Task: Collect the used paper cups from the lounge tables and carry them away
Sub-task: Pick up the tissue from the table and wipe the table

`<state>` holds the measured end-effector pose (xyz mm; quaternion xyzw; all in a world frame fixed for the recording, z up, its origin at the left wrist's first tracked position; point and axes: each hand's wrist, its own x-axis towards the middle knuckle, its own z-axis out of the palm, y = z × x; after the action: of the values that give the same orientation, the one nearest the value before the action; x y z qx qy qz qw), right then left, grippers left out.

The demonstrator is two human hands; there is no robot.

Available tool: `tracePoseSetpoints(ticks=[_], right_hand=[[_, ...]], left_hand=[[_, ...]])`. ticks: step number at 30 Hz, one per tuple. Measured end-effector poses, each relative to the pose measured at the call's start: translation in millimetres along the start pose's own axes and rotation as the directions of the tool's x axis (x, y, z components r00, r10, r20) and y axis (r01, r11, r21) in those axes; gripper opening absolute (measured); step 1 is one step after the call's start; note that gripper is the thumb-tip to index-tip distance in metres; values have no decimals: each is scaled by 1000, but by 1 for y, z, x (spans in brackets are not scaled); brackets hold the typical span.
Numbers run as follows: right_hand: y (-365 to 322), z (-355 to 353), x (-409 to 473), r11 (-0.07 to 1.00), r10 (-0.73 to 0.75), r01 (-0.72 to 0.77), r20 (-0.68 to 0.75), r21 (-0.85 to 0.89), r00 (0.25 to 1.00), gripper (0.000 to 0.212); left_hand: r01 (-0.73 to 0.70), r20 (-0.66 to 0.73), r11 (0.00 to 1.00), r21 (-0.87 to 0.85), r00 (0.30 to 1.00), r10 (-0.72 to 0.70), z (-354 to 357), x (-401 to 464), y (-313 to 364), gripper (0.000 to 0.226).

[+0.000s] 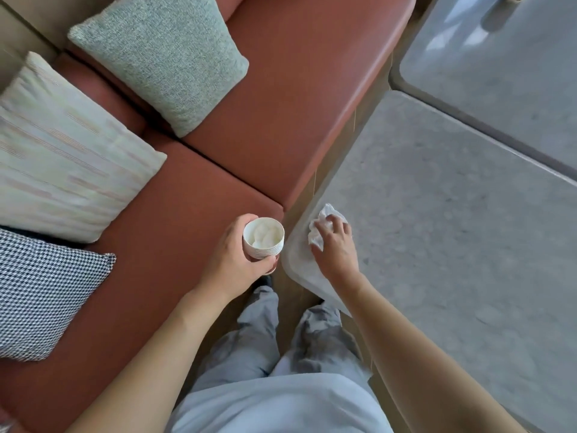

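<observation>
Over the sofa edge, my left hand (232,260) grips a stack of paper cups (263,237) with crumpled tissue inside. My right hand (334,245) pinches a white tissue (321,221) on the grey stone bench (437,229). Cushions (162,57) line the rust-red sofa (296,104).

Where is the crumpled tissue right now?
Head view, lower centre: the crumpled tissue lies on the near corner of the grey table, under the right hand's fingers, just right of the stacked cups.
</observation>
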<state>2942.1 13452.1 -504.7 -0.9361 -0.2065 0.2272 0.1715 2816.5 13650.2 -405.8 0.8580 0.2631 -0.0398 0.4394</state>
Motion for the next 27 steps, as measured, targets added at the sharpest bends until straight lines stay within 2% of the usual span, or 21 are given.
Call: tracePoseSetpoints(ticks=[6, 10, 18, 27], right_hand=[[20, -13, -12, 997, -45, 45, 3, 68, 999, 37], [44, -27, -29, 986, 1, 4, -29, 168, 1000, 34], [105, -89, -81, 954, 155, -112, -139, 278, 978, 33], [155, -151, -141, 958, 226, -150, -318, 245, 921, 30]], left_hand=[[-1, 19, 1000, 4, 1000, 1, 21, -9, 11, 76], [-35, 71, 999, 5, 997, 34, 43, -9, 30, 75], [-173, 223, 981, 84, 963, 151, 117, 2, 89, 80], [-366, 386, 917, 161, 878, 283, 212, 4, 142, 76]])
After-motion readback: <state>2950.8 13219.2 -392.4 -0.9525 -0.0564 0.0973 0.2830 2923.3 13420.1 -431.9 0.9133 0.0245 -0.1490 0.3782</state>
